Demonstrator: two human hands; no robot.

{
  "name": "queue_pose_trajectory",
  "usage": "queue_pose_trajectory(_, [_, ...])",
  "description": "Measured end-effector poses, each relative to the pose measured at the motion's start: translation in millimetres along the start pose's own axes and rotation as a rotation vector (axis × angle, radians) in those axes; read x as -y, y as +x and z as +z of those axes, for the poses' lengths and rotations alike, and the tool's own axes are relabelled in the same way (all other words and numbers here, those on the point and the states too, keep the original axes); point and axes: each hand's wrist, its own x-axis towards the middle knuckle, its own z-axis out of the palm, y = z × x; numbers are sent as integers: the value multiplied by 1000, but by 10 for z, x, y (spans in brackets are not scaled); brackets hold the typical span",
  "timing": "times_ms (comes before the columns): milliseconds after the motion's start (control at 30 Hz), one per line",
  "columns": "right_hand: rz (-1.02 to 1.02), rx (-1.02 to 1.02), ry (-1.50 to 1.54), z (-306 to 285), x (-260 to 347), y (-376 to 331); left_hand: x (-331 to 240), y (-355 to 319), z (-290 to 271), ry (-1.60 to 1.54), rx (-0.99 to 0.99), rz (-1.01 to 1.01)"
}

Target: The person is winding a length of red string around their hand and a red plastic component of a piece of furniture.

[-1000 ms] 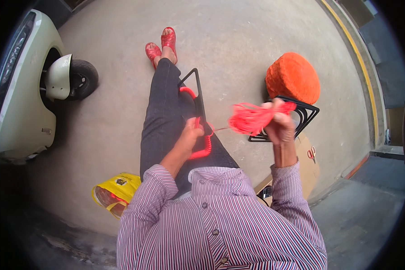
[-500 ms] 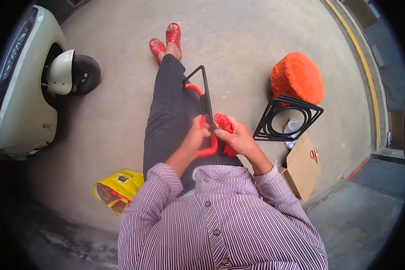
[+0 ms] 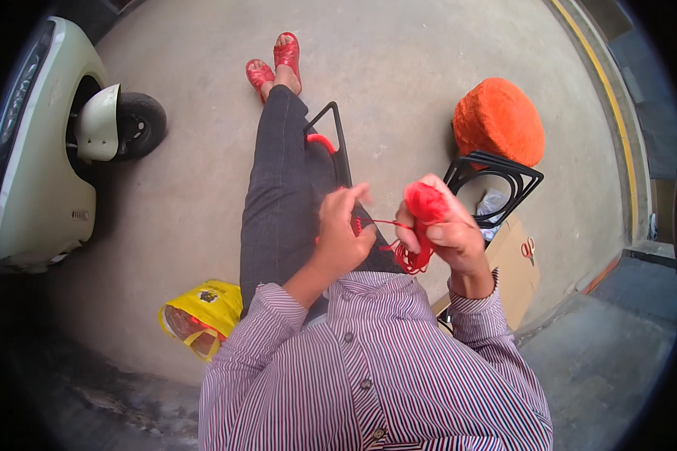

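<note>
My right hand [image 3: 455, 233] is closed around a bundle of red cord [image 3: 426, 201], lifted off to the right of my lap. Loose loops hang below its fingers, and a thin strand runs across toward my left hand [image 3: 338, 233]. That hand is over my thigh with its index finger and thumb apart, the fingertips smeared by motion. Against my lap leans a black angular frame [image 3: 342, 146], partly hidden behind the left hand. Red cord is wound tightly around a curved part of it, forming a red wrapped section [image 3: 321, 140].
On the right are an orange fluffy round stool [image 3: 498, 124], more black frames with rings [image 3: 515, 177], a cardboard piece [image 3: 508, 282] and red-handled scissors [image 3: 529, 250]. A yellow bag [image 3: 222, 304] lies at the left, with a pale car [image 3: 49, 165] beyond it.
My right hand has moved right and up with the red cord bundle, away from the frame. The left hand's fingers have spread, and a strand now stretches between the hands.
</note>
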Motion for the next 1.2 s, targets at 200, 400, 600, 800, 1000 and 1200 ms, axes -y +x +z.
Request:
queue_pose_trajectory(200, [198, 35, -1157, -441, -222, 197, 456, 53, -106, -463, -134, -623])
queue_pose_trajectory(400, [130, -48, -1088, -665, -1222, 363, 501, -104, -6, -153, 4, -703])
queue_pose_trajectory(600, [-124, -160, -927, -386, -795, 281, 46, 113, -230, -487, -97, -544])
queue_pose_trajectory(800, [-198, -391, -511, -398, -245, 172, 139, 228, -218, -861, 53, -752])
queue_pose_trajectory(1000, [-331, -215, -44, -285, 485, -317, 293, 118, -17, -752, 29, -987])
queue_pose_trajectory(1200, [-290, -542, -595, -297, 543, -746, 476, 38, 46, -971, 130, -1020])
